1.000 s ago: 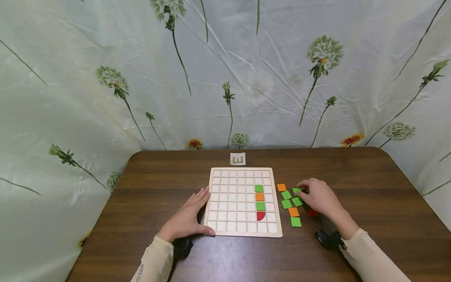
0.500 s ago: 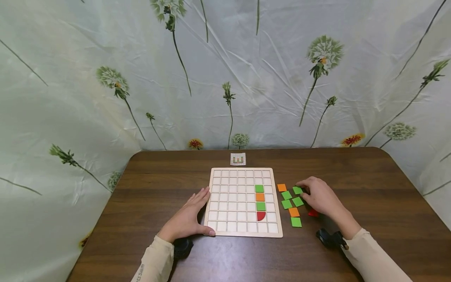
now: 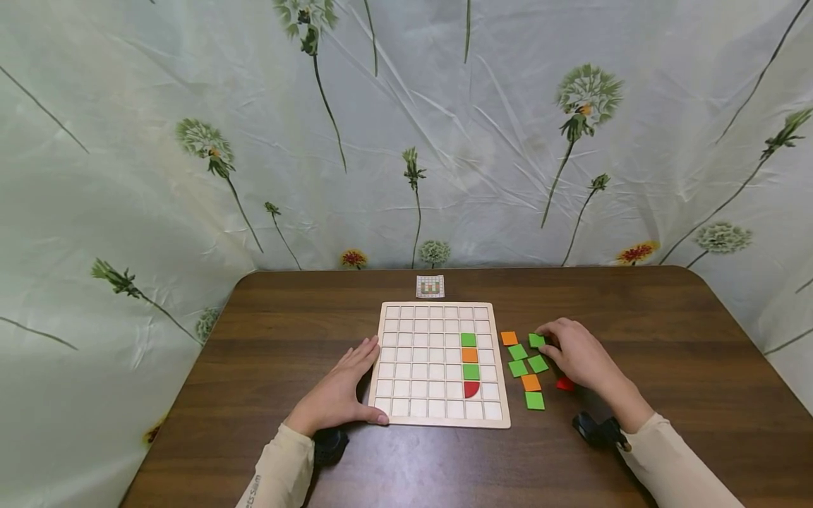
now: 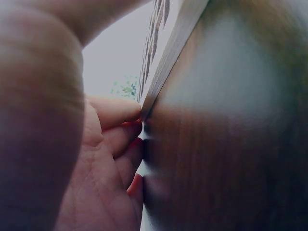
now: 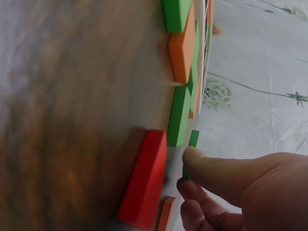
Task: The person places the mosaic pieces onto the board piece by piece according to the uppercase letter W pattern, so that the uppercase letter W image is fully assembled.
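My left hand [image 3: 336, 396] rests at the left side of a pale wooden grid board [image 3: 438, 425], fingers extended along its edge and thumb at its near left corner. In the left wrist view the fingertips [image 4: 134, 113] meet the board's side. To the right of the board, my right hand [image 3: 579, 356] pinches a green square tile [image 3: 536, 341] between thumb and fingers; the right wrist view shows this tile [image 5: 193, 138] edge-on. Several green tiles [image 3: 518, 368] and orange tiles [image 3: 531, 382] lie beside that hand. Partly under the right wrist is a red piece [image 3: 564, 384].
One column of the board holds a green tile [image 3: 468, 340], an orange tile [image 3: 468, 355], another green tile [image 3: 471, 372] and a red quarter-circle [image 3: 471, 389]. Behind the board lies a small pattern card [image 3: 430, 286]. A floral curtain [image 3: 381, 141] hangs behind the brown table [image 3: 305, 303].
The right hand has shifted very slightly, and more of the green tile at its fingertips now shows. The left hand and the board stay in place.
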Demonstrator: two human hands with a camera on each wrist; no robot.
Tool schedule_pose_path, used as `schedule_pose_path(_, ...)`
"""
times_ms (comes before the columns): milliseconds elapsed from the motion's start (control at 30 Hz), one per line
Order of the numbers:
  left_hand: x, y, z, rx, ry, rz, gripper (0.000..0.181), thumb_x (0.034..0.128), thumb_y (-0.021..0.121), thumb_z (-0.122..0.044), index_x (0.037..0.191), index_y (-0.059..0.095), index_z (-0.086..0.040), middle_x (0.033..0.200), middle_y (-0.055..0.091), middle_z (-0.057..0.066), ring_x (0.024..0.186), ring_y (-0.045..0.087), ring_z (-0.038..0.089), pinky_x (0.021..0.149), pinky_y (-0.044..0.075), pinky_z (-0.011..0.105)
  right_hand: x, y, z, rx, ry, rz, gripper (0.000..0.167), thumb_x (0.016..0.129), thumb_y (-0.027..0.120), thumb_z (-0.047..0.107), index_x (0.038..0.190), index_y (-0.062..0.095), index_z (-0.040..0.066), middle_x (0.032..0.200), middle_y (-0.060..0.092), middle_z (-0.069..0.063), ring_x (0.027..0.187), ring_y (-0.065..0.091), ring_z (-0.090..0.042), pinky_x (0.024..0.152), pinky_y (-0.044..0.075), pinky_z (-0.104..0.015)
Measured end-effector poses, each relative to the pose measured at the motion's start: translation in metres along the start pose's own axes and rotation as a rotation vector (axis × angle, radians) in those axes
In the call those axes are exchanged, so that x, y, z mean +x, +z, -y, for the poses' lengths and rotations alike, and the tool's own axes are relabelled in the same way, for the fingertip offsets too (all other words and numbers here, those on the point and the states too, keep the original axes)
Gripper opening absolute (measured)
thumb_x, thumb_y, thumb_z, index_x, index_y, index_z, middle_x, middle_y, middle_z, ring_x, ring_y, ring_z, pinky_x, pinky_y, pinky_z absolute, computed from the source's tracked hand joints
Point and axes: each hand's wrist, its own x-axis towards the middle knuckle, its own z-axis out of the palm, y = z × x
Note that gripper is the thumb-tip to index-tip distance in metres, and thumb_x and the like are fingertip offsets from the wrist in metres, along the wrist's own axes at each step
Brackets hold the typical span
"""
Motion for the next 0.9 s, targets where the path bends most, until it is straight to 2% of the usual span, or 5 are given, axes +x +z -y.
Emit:
schedule_pose_path(233, -0.001, -0.001, -0.002, -0.009, 0.002, -0.008, 0.126, 0.066, 0.088, -0.06, 0.158, 0.025, -0.002, 0.167, 0.015, 0.009, 0.153, 0.012, 0.028, 0.124, 0.011, 0.047, -0.003, -0.002, 0.007, 0.034, -0.021, -0.033, 0.026, 0.09, 0.074, 0.007, 0.114, 0.069, -0.004, 0.106, 0.066, -0.017, 0.087, 0.058, -0.027, 0.077, 0.053, -0.048)
schedule_pose_path(533, 0.0, 0.001, -0.001, -0.007, -0.008, 0.009, 0.127, 0.0662, 0.087, -0.061, 0.16, 0.022, -0.005, 0.167, 0.012, 0.005, 0.154, 0.009, 0.024, 0.125, 0.009, 0.045, -0.007, -0.003, 0.028, 0.096, -0.024, -0.047, 0.028, 0.091, 0.074, 0.011, 0.115, 0.069, -0.001, 0.111, 0.065, -0.016, 0.093, 0.061, -0.029, 0.08, 0.055, -0.05)
schedule_pose_path(767, 0.0, 0.001, 0.0, -0.011, 0.0, 0.003, 0.126, 0.0666, 0.087, -0.06, 0.16, 0.022, -0.005, 0.167, 0.014, 0.007, 0.154, 0.011, 0.026, 0.124, 0.011, 0.047, -0.009, 0.001, 0.047, 0.143, -0.071, -0.045, 0.027, 0.088, 0.078, 0.011, 0.114, 0.072, 0.004, 0.102, 0.065, -0.004, 0.085, 0.056, -0.02, 0.07, 0.05, -0.035)
schedule_pose_path(900, 0.0, 0.0, -0.001, -0.017, 0.008, -0.004, 0.126, 0.0666, 0.087, -0.059, 0.159, 0.023, -0.002, 0.167, 0.015, 0.01, 0.153, 0.012, 0.029, 0.124, 0.012, 0.05, -0.008, 0.005, 0.053, 0.164, -0.099, -0.047, 0.026, 0.088, 0.078, 0.013, 0.113, 0.072, 0.005, 0.105, 0.066, -0.002, 0.085, 0.056, -0.019, 0.07, 0.05, -0.034)
